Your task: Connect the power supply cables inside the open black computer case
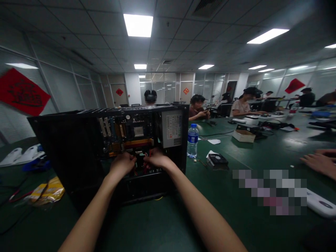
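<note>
A black computer case (73, 154) stands open-sided on the green table, turned toward me. Inside are the motherboard (123, 127) with a square processor and slots, and the grey power supply (171, 126) at the upper right. Both my hands reach into the lower part of the case, below the motherboard. My left hand (123, 165) is closed, its fingertips pinched near some thin wires; what they hold is too small to make out. Facing it, a short gap away, my right hand (156, 159) is closed on a bundle of thin red and pale wires (147, 157).
A water bottle (192, 140) stands just right of the case, with a cooling fan (217, 161) beyond it. A small carton (243, 135) lies farther back. Yellow packaging (47, 190) lies at left. Another person's hands (321, 162) rest at the right; several people sit behind.
</note>
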`<state>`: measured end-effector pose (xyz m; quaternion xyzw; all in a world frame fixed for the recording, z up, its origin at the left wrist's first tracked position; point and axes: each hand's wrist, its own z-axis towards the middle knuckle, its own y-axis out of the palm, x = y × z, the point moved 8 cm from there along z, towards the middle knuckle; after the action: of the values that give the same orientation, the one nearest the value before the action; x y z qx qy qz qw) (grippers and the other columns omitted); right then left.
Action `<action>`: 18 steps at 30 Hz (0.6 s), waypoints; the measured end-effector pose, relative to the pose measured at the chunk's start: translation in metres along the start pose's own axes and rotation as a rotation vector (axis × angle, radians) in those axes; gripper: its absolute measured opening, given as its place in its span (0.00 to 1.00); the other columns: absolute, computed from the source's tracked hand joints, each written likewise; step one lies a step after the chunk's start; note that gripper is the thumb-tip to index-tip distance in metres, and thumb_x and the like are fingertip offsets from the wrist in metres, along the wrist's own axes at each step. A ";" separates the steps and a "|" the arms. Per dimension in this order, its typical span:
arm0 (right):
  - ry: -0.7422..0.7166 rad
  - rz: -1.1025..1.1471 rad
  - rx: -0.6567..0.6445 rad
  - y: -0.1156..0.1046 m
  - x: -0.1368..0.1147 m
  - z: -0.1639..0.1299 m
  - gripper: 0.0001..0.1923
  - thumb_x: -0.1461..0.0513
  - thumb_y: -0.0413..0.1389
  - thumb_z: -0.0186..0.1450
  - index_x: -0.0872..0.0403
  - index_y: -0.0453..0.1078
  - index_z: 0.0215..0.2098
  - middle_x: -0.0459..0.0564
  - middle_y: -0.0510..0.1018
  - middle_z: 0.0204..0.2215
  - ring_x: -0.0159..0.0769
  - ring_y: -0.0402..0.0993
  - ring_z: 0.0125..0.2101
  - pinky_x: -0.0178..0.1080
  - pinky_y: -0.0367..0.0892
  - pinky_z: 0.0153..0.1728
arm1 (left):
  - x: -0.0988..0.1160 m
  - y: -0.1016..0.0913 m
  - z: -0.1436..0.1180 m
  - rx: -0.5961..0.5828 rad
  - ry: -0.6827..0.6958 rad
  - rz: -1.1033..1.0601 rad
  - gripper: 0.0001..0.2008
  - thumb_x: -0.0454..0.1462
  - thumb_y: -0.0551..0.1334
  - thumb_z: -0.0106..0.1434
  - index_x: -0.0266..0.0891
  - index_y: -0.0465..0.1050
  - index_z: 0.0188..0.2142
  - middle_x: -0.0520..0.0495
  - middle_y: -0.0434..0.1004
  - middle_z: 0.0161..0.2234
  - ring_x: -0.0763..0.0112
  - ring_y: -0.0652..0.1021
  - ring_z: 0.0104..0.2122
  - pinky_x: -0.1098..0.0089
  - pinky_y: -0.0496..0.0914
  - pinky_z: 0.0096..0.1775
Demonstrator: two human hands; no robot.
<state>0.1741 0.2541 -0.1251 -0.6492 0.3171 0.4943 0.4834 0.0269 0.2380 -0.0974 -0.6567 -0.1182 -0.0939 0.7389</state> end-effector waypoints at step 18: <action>0.025 0.062 -0.018 0.003 0.000 0.000 0.09 0.70 0.54 0.66 0.56 0.65 0.28 0.39 0.70 0.14 0.28 0.68 0.13 0.30 0.67 0.19 | 0.010 0.009 0.003 0.013 0.035 0.013 0.15 0.42 0.56 0.63 0.39 0.78 0.30 0.42 0.82 0.32 0.64 0.78 0.30 0.71 0.59 0.27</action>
<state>0.1711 0.2527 -0.1264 -0.6493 0.3387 0.5039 0.4580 0.0390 0.2422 -0.1022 -0.6511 -0.1017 -0.1001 0.7455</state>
